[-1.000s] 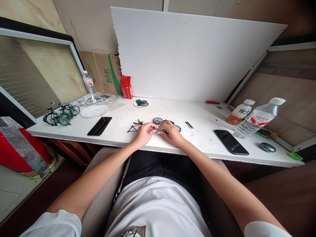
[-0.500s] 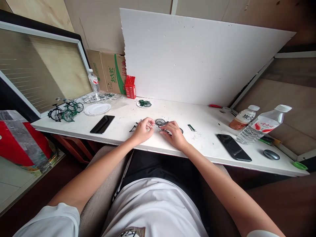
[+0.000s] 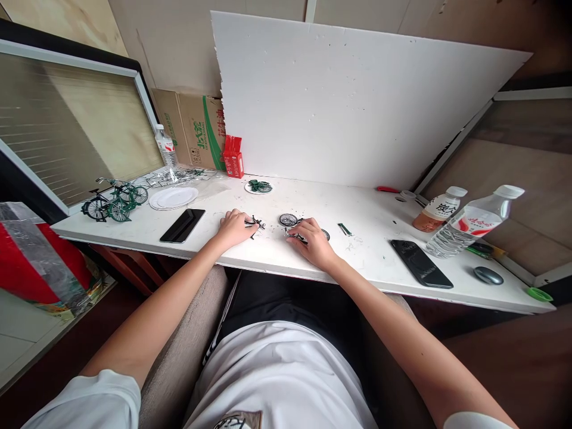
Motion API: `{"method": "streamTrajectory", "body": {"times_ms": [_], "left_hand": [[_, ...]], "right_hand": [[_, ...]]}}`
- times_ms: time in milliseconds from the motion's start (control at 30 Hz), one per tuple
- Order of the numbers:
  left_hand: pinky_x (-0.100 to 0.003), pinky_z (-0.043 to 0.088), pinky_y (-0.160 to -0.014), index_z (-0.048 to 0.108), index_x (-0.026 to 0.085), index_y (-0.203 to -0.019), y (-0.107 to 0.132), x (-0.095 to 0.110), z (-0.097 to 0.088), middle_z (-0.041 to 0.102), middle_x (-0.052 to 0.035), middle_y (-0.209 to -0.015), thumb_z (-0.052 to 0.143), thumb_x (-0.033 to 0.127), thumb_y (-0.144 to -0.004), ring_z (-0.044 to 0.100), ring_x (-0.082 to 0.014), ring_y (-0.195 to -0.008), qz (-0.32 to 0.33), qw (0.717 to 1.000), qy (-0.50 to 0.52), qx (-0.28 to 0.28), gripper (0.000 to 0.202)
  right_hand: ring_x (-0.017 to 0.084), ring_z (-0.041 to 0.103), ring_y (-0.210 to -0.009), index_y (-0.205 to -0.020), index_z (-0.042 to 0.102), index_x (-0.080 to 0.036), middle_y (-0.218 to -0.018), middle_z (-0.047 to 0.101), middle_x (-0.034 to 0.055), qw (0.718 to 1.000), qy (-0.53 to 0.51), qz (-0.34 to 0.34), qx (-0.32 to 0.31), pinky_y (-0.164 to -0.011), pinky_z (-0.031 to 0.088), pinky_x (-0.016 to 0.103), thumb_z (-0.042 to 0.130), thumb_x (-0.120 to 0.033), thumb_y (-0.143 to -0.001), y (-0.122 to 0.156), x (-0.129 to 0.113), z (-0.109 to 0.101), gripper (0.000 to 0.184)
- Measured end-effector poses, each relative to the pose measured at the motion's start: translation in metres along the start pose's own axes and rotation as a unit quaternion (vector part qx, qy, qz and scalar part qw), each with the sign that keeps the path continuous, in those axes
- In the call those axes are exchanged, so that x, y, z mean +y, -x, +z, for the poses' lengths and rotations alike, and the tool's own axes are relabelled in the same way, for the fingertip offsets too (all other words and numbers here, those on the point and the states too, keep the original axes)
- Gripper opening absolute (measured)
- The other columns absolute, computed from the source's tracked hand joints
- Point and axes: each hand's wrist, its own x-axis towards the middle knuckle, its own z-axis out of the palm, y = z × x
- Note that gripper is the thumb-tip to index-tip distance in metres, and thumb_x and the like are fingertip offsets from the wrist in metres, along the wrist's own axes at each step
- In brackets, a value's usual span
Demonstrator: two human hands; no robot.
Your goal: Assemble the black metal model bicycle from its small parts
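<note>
My left hand (image 3: 236, 229) lies low over the white table, its fingers closed on a thin black model bicycle part (image 3: 256, 223) that sticks out past the fingertips. To the right, my right hand (image 3: 313, 243) is curled down over a small model bicycle (image 3: 288, 220) and grips it. One spoked wheel shows beyond the fingers and part of another beside the knuckles; the middle of the bicycle is hidden under the hand. A small dark green strip (image 3: 344, 229) lies right of that hand.
Finished-looking model bicycles (image 3: 117, 201) stand at the left, near white plates (image 3: 173, 198) and a black phone (image 3: 183, 226). Green parts rest on a small white disc (image 3: 258, 187). At the right are another phone (image 3: 420, 263), a mouse (image 3: 488, 275) and bottles (image 3: 474, 221).
My left hand has moved left, away from my right hand, and closed on the black part on the table. My right hand stays on the model bicycle.
</note>
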Motion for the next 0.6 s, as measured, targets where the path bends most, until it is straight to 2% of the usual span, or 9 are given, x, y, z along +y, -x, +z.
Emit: {"method": "streamTrajectory", "body": {"times_ms": [200,300,433,600], "left_hand": [[-0.053,0.047,-0.104,0.073,0.022,-0.089,-0.005,-0.010,0.007,0.070,-0.0153,-0.116,0.074,0.043,-0.087,0.059,-0.0392,-0.120,0.042,0.999,0.024,0.025,0.022],[-0.049,0.049,-0.101,0.072,0.022,-0.084,-0.008,-0.013,0.007,0.074,-0.0135,-0.108,0.078,0.039,-0.085,0.063,-0.0351,-0.111,0.045,0.995,0.069,0.048,0.018],[-0.042,0.052,-0.097,0.073,0.022,-0.088,-0.009,-0.011,0.005,0.078,-0.0093,-0.101,0.079,0.034,-0.084,0.070,-0.0275,-0.099,0.061,0.977,0.184,0.084,0.014],[-0.040,0.057,-0.095,0.074,0.020,-0.093,-0.006,0.005,-0.004,0.080,-0.0095,-0.101,0.080,0.036,-0.084,0.074,-0.0244,-0.095,0.109,0.942,0.300,0.100,0.019]], "right_hand": [[0.033,0.057,-0.108,-0.113,0.076,-0.027,-0.104,0.073,0.0116,1.000,-0.013,-0.001,-0.002,-0.094,0.052,0.051,0.061,-0.039,-0.105,-0.001,0.000,0.000,0.021],[0.033,0.057,-0.108,-0.114,0.076,-0.027,-0.105,0.073,0.0117,1.000,-0.020,0.003,-0.003,-0.095,0.052,0.052,0.060,-0.040,-0.105,0.000,0.000,0.000,0.022],[0.033,0.057,-0.107,-0.114,0.075,-0.027,-0.104,0.073,0.0118,1.000,-0.021,0.001,0.002,-0.094,0.052,0.052,0.059,-0.041,-0.105,0.000,0.001,0.001,0.023],[0.032,0.060,-0.106,-0.111,0.074,-0.027,-0.104,0.074,0.0106,0.999,-0.045,0.001,0.018,-0.094,0.052,0.051,0.063,-0.043,-0.104,-0.001,0.001,-0.002,0.021]]}}
